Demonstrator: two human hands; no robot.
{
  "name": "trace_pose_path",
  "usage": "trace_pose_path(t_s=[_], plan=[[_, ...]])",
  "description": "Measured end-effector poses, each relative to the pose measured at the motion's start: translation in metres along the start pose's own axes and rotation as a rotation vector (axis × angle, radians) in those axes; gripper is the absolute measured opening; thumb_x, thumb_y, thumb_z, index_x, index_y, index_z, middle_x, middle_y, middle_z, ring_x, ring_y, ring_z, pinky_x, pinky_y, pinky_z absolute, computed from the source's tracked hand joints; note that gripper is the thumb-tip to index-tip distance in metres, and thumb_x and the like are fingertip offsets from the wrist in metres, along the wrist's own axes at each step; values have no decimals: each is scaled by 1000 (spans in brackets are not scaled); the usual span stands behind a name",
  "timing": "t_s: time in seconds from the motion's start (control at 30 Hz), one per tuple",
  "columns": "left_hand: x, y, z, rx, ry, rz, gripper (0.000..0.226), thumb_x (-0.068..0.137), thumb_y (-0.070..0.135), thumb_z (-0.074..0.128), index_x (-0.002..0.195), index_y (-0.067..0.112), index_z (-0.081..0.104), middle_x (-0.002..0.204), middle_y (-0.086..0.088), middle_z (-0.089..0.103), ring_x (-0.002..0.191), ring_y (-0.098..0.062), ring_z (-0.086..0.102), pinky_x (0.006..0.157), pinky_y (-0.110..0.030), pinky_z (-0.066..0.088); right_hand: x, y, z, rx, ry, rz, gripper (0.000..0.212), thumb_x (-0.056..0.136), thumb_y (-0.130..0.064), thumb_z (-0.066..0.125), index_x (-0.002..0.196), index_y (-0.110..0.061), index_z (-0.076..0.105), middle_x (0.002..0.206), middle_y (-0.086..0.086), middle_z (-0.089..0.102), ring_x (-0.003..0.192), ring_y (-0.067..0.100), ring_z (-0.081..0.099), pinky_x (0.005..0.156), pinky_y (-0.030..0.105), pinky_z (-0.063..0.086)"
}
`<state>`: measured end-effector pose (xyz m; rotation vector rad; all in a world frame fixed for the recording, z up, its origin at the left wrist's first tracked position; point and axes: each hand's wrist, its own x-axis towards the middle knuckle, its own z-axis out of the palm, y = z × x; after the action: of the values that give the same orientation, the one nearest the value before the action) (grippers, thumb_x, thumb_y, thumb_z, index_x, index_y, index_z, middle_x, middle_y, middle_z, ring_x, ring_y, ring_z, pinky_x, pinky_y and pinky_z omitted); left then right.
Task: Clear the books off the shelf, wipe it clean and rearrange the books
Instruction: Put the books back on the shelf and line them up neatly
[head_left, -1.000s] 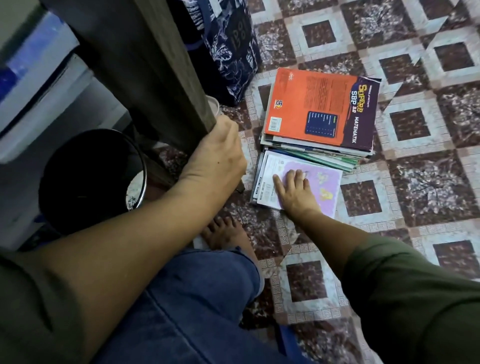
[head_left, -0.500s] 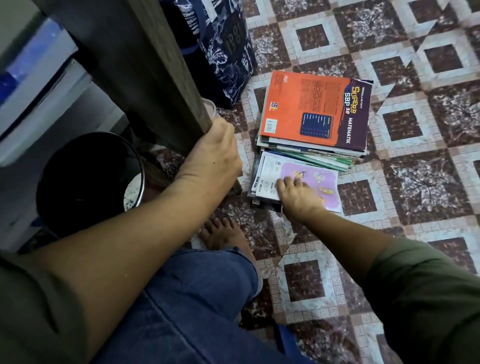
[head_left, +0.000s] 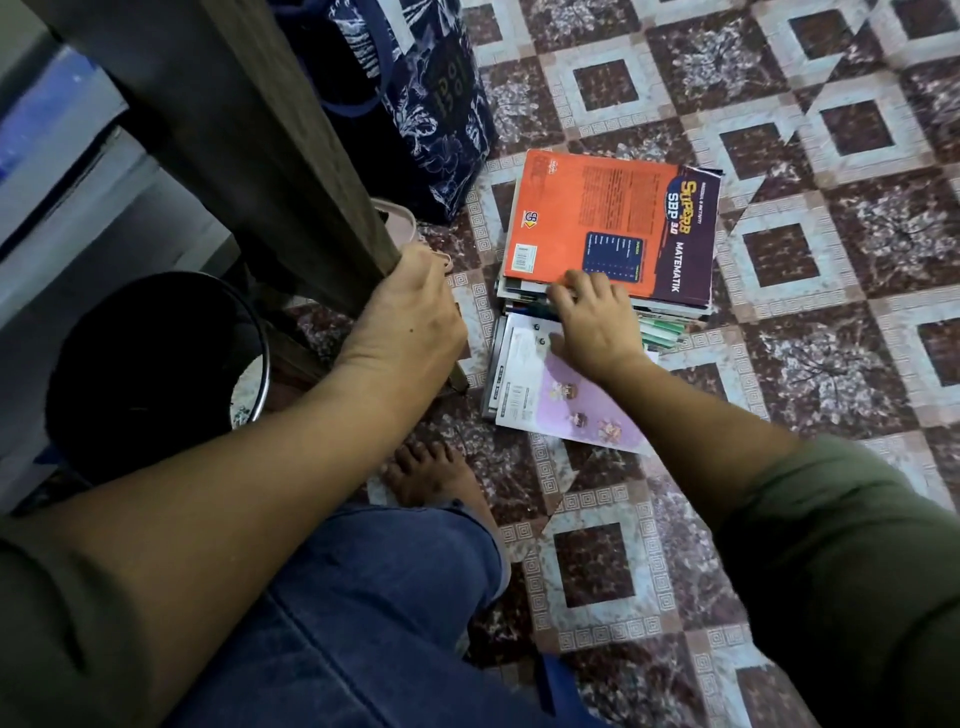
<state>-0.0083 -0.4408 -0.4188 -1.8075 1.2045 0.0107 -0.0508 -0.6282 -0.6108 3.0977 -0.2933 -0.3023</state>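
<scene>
1. Left grip (head_left: 405, 317): I am clenching it round the lower corner of a dark wooden panel (head_left: 234, 130), fingers wrapping the edge, the back of the hand facing up.

2. Right grip (head_left: 592, 322): I am reaching it out to the stack of books (head_left: 667, 327) on the patterned floor (head_left: 779, 364). The bent fingertips (head_left: 576, 283) are resting on the near edge of the orange book (head_left: 597, 218) that is topping the stack. The thumb is lying low against the lilac-and-white book (head_left: 561, 410). I cannot tell whether this grip is grasping a book or only pressing on the edges.

3. Task items: the stack is lying flat at 3 o'clock of the left grip, near it but apart. The lilac-and-white book is lying flat at 6 o'clock of the stack, touching it, its far end passing under my right wrist.

4. Surroundings: a black bin (head_left: 145, 364) is standing at 9 o'clock of the left grip. A blue patterned bag (head_left: 431, 114) is standing at 11 o'clock of the stack, beside the panel. My bare foot (head_left: 426, 478) is resting on the floor at 6 o'clock of the left grip.
</scene>
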Motion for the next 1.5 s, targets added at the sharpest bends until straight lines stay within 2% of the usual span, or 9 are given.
trace_pose_path(t_s=[0.17,0.33,0.47,0.57,0.8,1.03,1.17,1.33,1.5], plan=[[7,-1,-7,-39,-30,30,26,97,5,29,102,12,53,92,-4,52,91,-23,42,89,-32,29,44,27,-1,-6,-146,121,107,83,-51,67,154,-17,-6,160,17,-7,148,36,-2,119,46,5],[13,-3,-11,-110,-64,46,21,96,4,30,85,17,42,82,-4,41,85,-21,37,78,-32,21,62,35,8,-8,-170,125,101,84,-33,72,153,-14,2,158,21,9,144,40,15,114,50,26],[18,-4,-13,-149,-61,38,21,94,3,34,90,15,50,98,-2,57,92,-22,49,77,-31,24,66,41,-3,-19,-234,76,114,72,-52,77,152,-13,6,154,21,18,138,40,28,100,50,46],[19,-4,-15,-153,-86,25,24,94,4,36,72,12,39,89,-1,52,91,-21,51,75,-32,27,67,46,-9,-46,-273,33,107,78,-55,70,153,-12,5,154,23,17,137,41,30,96,51,47],[20,-2,-11,-149,-51,37,27,95,4,35,109,15,56,109,-2,60,104,-22,54,76,-32,26,63,42,-21,-114,-212,-56,51,102,-22,37,146,-5,18,144,32,35,129,48,43,87,49,51],[15,-8,-10,-137,-8,112,25,96,3,37,104,18,55,105,1,60,105,-22,54,82,-32,31,61,32,-47,61,-149,84,33,93,-3,46,125,-5,41,116,19,57,104,39,59,74,43,48],[9,-10,-11,-130,5,119,20,96,5,40,93,20,53,88,3,56,101,-22,54,84,-33,33,44,51,-108,173,-135,65,42,85,-18,63,123,-8,47,116,20,60,103,37,58,86,43,49],[2,-12,-12,-160,50,127,19,96,12,45,103,20,60,105,6,63,101,-19,56,78,-32,28,-10,49,-174,123,-127,-24,49,80,-30,72,120,-10,51,112,20,62,98,36,59,80,37,46],[-5,-11,-7,-129,79,123,19,97,17,44,102,23,62,103,7,62,98,-18,53,76,-32,26,-52,24,-154,179,-173,-64,52,79,-32,74,119,-14,46,107,10,60,91,28,58,79,34,49]])
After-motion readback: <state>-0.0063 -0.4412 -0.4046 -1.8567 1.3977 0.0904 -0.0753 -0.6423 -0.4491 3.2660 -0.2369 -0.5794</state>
